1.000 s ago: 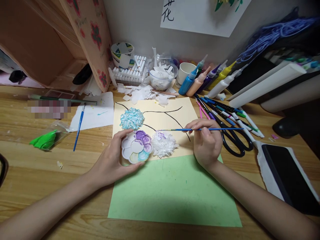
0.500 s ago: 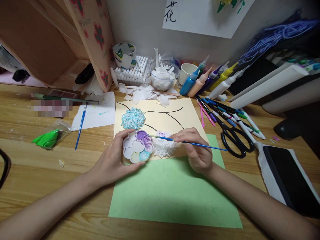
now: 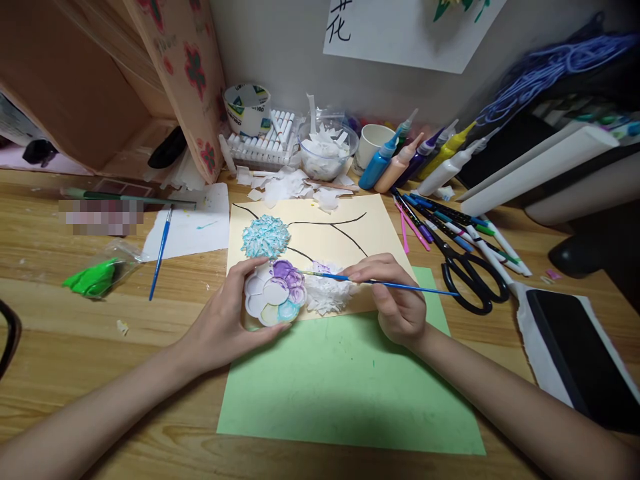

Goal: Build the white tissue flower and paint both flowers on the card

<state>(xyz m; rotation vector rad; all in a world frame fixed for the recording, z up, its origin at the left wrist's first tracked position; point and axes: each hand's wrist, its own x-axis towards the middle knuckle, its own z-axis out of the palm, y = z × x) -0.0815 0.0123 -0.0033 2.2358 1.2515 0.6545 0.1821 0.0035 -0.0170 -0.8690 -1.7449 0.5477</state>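
My left hand (image 3: 225,313) grips a white flower-shaped paint palette (image 3: 257,300) by its edge; its wells hold purple, turquoise and pale yellow paint. Pinched in my right hand (image 3: 395,300) is a blue paintbrush (image 3: 400,286), its tip at the palette's purple wells. Below the brush, a white ruffled paper flower (image 3: 330,297) with some purple at its top lies on a cream sheet (image 3: 385,267). A turquoise-and-white ruffled flower (image 3: 265,237) sits on the same sheet, beside drawn black lines. Under the cream sheet's lower edge is a green sheet (image 3: 350,393).
Black scissors (image 3: 475,287) and several pens (image 3: 450,223) lie to the right, near a phone (image 3: 580,353). Paint bottles (image 3: 395,163), a paper cup (image 3: 373,147) and a bowl of paper scraps (image 3: 327,150) stand behind. Another brush (image 3: 161,257) and green clay (image 3: 93,277) lie left.
The whole view has shifted very slightly. Both hands keep their holds, and the brush tip stays at the purple wells with hardly any movement.
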